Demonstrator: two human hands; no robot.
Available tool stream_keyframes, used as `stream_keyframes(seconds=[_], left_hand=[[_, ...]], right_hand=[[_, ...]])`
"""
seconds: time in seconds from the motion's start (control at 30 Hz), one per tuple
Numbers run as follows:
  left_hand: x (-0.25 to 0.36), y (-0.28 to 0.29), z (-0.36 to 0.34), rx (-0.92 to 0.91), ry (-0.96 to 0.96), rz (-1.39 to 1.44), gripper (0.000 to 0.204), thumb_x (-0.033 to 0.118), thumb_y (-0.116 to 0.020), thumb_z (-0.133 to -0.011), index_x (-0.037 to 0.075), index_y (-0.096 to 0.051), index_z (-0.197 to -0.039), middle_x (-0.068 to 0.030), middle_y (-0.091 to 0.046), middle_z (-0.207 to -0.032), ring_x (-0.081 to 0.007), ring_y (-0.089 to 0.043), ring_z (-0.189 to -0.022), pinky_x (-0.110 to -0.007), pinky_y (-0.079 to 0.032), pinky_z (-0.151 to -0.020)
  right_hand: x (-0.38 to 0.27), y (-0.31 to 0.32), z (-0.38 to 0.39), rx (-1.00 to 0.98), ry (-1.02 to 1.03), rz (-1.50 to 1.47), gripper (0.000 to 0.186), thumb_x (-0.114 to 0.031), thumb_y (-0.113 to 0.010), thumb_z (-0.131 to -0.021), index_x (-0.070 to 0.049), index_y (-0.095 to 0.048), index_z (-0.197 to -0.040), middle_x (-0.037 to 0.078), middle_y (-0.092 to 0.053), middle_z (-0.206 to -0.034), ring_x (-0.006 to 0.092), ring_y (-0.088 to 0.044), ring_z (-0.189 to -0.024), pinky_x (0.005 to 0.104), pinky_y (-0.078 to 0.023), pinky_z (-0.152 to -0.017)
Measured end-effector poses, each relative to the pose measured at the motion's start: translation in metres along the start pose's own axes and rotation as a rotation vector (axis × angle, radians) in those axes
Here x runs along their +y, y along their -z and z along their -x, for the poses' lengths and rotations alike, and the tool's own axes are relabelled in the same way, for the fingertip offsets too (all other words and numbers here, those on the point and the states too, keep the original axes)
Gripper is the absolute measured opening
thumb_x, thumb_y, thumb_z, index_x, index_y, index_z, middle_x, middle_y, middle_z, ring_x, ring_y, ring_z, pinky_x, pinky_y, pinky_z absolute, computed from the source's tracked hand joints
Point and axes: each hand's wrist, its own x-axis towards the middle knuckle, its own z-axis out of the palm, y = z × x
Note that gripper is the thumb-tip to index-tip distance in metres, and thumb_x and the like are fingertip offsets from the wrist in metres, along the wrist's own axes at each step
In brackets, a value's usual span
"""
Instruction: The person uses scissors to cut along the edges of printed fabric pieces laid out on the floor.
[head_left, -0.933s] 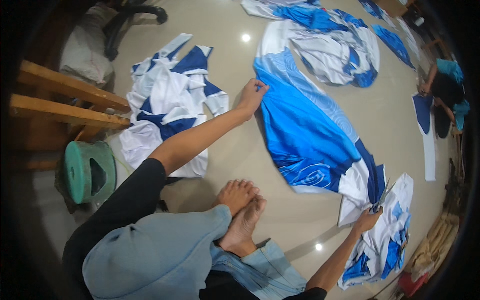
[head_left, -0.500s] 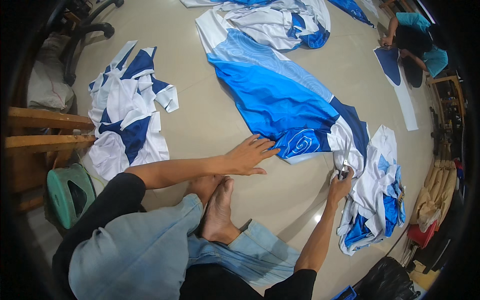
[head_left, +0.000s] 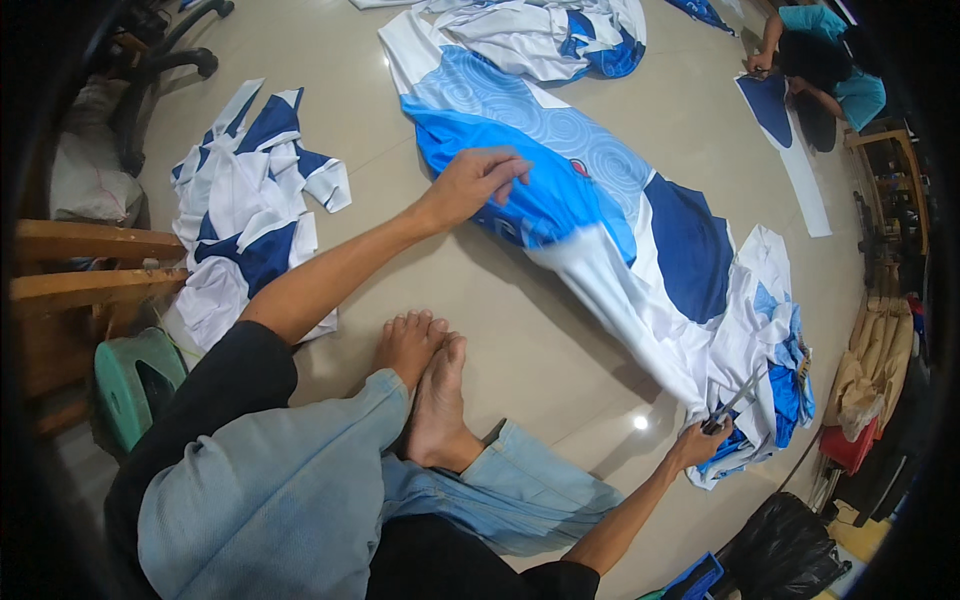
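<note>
A large cut fabric piece [head_left: 560,130], blue and white with swirl prints and a navy patch, lies across the floor before me. Over its near edge, my left hand [head_left: 475,188] is closed with curled fingers, seemingly gripping the cloth, though the grip itself is partly hidden. The piece's white strip is lifted and smeared by motion. My right hand [head_left: 703,445] holds scissors [head_left: 738,400], blades pointing up and to the right, next to the taut end of the white strip. The scissors lie over a crumpled pile of white and blue fabric [head_left: 765,260].
White and navy cut pieces [head_left: 235,190] lie at the left, by a wooden frame [head_left: 100,240] and a green stool [head_left: 140,385]. More fabric [head_left: 520,40] is heaped at the far side. A co-worker [head_left: 825,65] handles a navy-and-white piece at far right. A black bag [head_left: 785,550] sits at lower right.
My left hand has moved from lying spread on the near edge up and left, and has closed. The fabric has lifted and shifted. My right hand with the scissors has moved down and right.
</note>
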Motion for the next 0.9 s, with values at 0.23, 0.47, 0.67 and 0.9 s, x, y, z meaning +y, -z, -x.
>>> stream_keyframes(seconds=[0.23, 0.47, 0.67, 0.9], left_hand=[[-0.006, -0.015, 0.066, -0.207, -0.213, -0.493, 0.042, 0.038, -0.069, -0.090, 0.006, -0.063, -0.115, -0.0140, -0.064, -0.109, -0.0263, -0.061, -0.098, -0.038, -0.047, -0.085], [-0.036, -0.122, 0.097, -0.144, -0.318, -0.815, 0.066, 0.043, -0.076, -0.081, 0.003, -0.055, -0.130, -0.0188, -0.054, -0.130, -0.0373, -0.050, -0.120, -0.047, -0.037, -0.103], [-0.048, -0.118, 0.070, -0.238, -0.421, -0.833, 0.045, 0.023, -0.074, -0.082, 0.002, -0.064, -0.120, -0.0130, -0.060, -0.121, -0.0293, -0.055, -0.115, -0.043, -0.040, -0.100], [0.002, -0.046, 0.077, -0.183, -0.031, -0.139, 0.031, 0.019, -0.068, -0.087, -0.001, -0.063, -0.110, -0.0192, -0.070, -0.088, -0.0343, -0.068, -0.082, -0.041, -0.051, -0.072]], right_hand=[[0.028, 0.028, 0.069, -0.456, -0.057, -0.212, 0.051, -0.014, -0.067, -0.084, 0.011, -0.054, -0.127, 0.030, -0.062, -0.119, 0.0403, -0.063, -0.107, 0.0434, -0.052, -0.093], [-0.057, -0.061, 0.017, -0.503, 0.251, -0.478, 0.068, -0.016, -0.074, -0.079, 0.010, -0.047, -0.136, 0.030, -0.050, -0.141, 0.0383, -0.051, -0.129, 0.0422, -0.041, -0.109], [-0.061, -0.119, -0.023, -0.709, 0.550, -0.131, 0.050, -0.012, -0.075, -0.075, -0.004, -0.063, -0.122, 0.018, -0.067, -0.109, 0.0370, -0.061, -0.107, 0.0435, -0.048, -0.093], [-0.041, -0.060, 0.015, -0.241, 0.197, -0.590, 0.047, 0.000, -0.066, -0.075, 0.001, -0.062, -0.121, 0.012, -0.067, -0.088, 0.0242, -0.064, -0.076, 0.0372, -0.053, -0.070]])
